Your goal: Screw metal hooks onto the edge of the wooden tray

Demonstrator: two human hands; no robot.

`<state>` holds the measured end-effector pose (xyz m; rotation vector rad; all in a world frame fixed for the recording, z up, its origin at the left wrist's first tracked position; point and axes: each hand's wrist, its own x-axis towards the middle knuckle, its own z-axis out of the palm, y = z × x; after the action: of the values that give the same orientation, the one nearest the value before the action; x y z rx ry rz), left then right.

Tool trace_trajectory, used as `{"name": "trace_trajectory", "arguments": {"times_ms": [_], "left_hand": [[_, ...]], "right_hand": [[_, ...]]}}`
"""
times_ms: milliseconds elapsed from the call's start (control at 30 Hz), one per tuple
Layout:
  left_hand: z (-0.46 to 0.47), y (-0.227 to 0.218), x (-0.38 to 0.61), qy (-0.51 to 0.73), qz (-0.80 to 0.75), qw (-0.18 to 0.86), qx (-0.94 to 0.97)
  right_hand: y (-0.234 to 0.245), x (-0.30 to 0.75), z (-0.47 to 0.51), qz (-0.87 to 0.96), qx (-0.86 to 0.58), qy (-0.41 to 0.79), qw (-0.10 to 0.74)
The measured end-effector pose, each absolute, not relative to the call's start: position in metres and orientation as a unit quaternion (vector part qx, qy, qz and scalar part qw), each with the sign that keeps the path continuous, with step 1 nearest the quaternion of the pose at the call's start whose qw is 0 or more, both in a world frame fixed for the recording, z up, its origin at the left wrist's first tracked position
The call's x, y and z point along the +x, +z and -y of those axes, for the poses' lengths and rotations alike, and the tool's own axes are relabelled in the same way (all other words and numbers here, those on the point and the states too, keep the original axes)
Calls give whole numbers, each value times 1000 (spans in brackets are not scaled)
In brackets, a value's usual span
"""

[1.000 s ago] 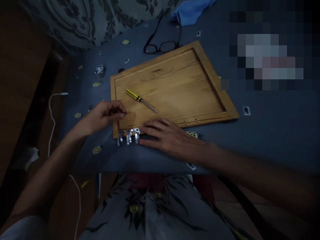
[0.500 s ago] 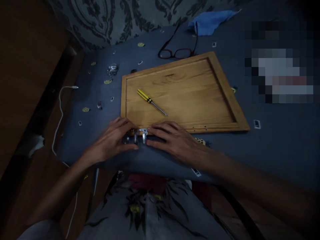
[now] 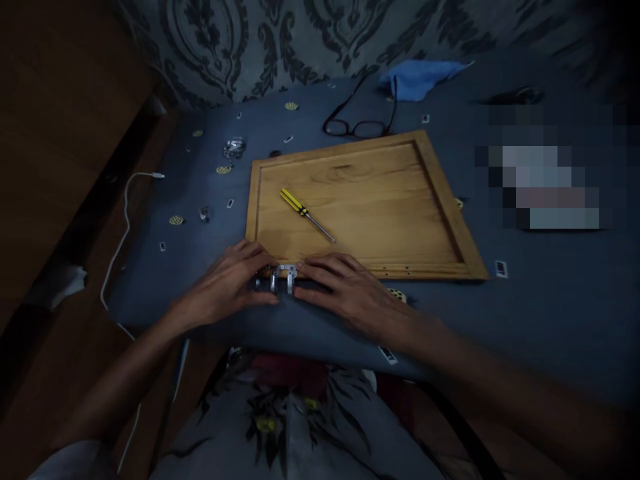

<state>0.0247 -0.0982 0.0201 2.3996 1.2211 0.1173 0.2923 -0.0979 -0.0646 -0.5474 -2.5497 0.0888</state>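
A wooden panel with a raised frame (image 3: 363, 207) lies on the blue patterned cloth. At its near edge, toward the left, is a shiny metal hinge (image 3: 289, 279) with prongs that jut out past the wood. My left hand (image 3: 230, 283) grips the hinge's left end, fingers above and thumb below. From the other side, my right hand (image 3: 345, 287) pinches its right end, fingertips resting on the panel's edge. Part of the hinge is hidden behind the fingers. A yellow and black screwdriver (image 3: 307, 215) rests on the panel, tip toward the near right.
Beyond the panel lie eyeglasses (image 3: 357, 128) and a blue cloth (image 3: 423, 79). Small metal parts (image 3: 234, 148) sit at the back left, with another metal piece (image 3: 204, 214) closer. A white cable (image 3: 123, 233) hangs over the left edge. A blurred-out patch covers the right side.
The camera view has tilted up a little, so everything sits slightly lower. Both hands keep their places on the hinge, and the screwdriver stays put on the panel.
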Motion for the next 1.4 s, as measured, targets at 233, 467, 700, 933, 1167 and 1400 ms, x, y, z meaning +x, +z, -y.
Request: {"name": "trace_trajectory", "arguments": {"times_ms": [233,467,700,933,1167,1400], "left_hand": [[43,22,40,108,-446,114,881],[-17,-1,56,55,-435,33,898],[-4,8,31,80,-431,78,895],[55,35,19,382,-491,182,762],[100,51,32,482,-474,103,730],[113,59,38,435,-473,33,765]], "right_hand": [[-62,294,98,948,-197,46,245],[-59,294,98,952,-199,55,227],[-61,293,98,950,-200,55,235],[-65,292,96,946,-193,49,255],[-63,292,95,944,-186,41,269],[-60,292,96,944,-193,41,263]]}}
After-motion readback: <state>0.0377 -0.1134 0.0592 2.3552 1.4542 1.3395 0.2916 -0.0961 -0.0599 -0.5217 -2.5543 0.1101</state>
